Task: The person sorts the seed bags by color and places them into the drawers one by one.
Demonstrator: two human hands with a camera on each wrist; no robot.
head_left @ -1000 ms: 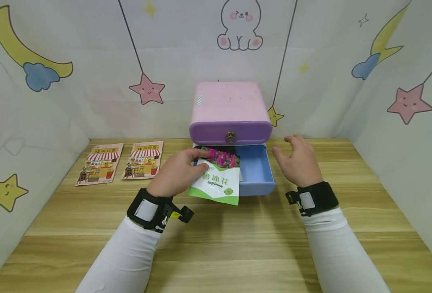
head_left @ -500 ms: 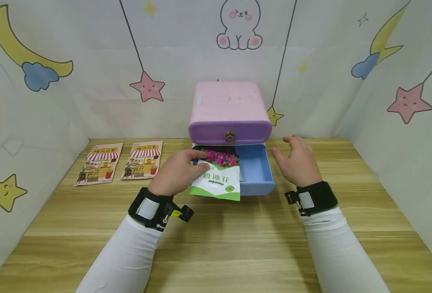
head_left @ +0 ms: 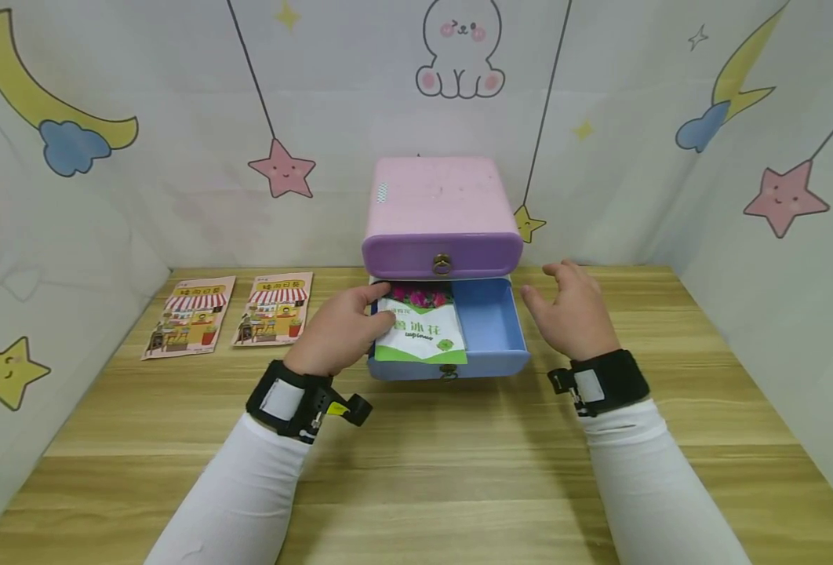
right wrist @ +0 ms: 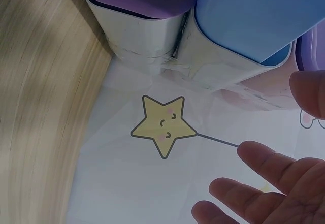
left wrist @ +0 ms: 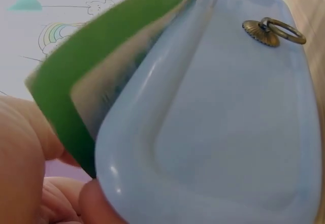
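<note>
My left hand [head_left: 339, 329] pinches the left edge of a white and green packet [head_left: 423, 333] with pink flowers and Chinese lettering printed on it. The packet lies over the left part of a pulled-out blue drawer [head_left: 487, 314]. In the left wrist view its green end [left wrist: 61, 76] rises above the drawer's front panel [left wrist: 233, 117], which bears a brass ring pull [left wrist: 279, 32]. Beside the drawer's right side hovers my right hand [head_left: 575, 314], fingers spread and holding nothing. The right wrist view shows its fingers [right wrist: 264, 165] apart from the drawer unit.
Above the blue drawer is a closed purple drawer [head_left: 402, 255] under a pink top [head_left: 438, 192]. Two pink packets [head_left: 190, 318] with shop pictures lie at left on the wooden table [head_left: 416, 486]. A printed cloth backdrop [head_left: 198, 133] stands close behind.
My left hand has pushed the white and green packet farther back into the blue drawer, uncovering the drawer's front panel and ring. My right hand has stayed in place.
</note>
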